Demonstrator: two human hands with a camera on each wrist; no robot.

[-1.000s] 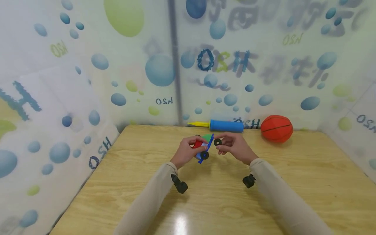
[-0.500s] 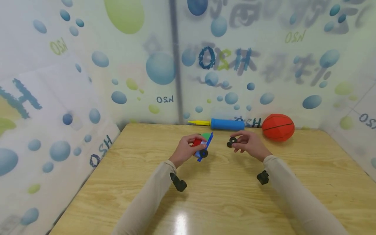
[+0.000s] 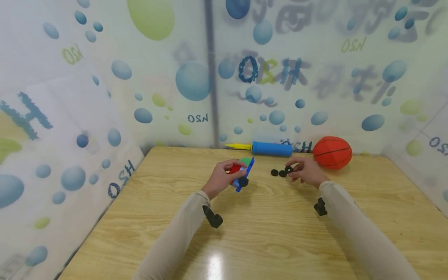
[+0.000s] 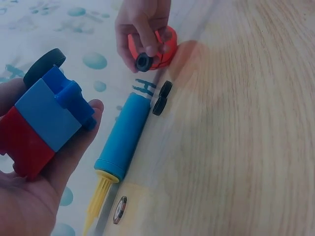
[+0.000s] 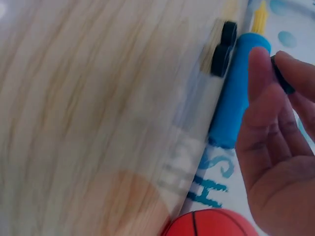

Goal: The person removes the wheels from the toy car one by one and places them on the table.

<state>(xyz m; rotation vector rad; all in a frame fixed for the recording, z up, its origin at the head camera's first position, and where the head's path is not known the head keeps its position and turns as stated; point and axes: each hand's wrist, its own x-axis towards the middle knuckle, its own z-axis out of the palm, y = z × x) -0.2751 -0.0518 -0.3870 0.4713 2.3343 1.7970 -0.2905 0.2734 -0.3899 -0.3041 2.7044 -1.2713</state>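
Observation:
My left hand [image 3: 224, 177] grips a toy truck [image 3: 249, 166] of blue, red and green parts, held up over the table and tilted. One black wheel [image 4: 45, 66] is on the truck. Its blue chassis [image 4: 71, 96] faces right. To the right, my right hand [image 3: 308, 172] pinches a loose black wheel [image 3: 288, 169] between thumb and fingers; the left wrist view shows the hole in this wheel [image 4: 143, 62]. Two more black wheels lie side by side on the table, the left one [image 3: 274, 172] a little farther from my hand than the right one [image 3: 282, 174].
Along the table's back edge lies a blue hand pump [image 3: 272, 149] with a yellow nozzle [image 3: 238, 146]. Right of it sits a red ball [image 3: 332, 152] with black lines. A small round disc [image 4: 119, 210] shows near the nozzle in the left wrist view. Printed sheets [image 3: 161, 77] stand behind the table.
My right hand has moved right, away from the truck, with the wheel in its fingers. Two wheels on the table have come into sight. The left hand and truck have stayed nearly still.

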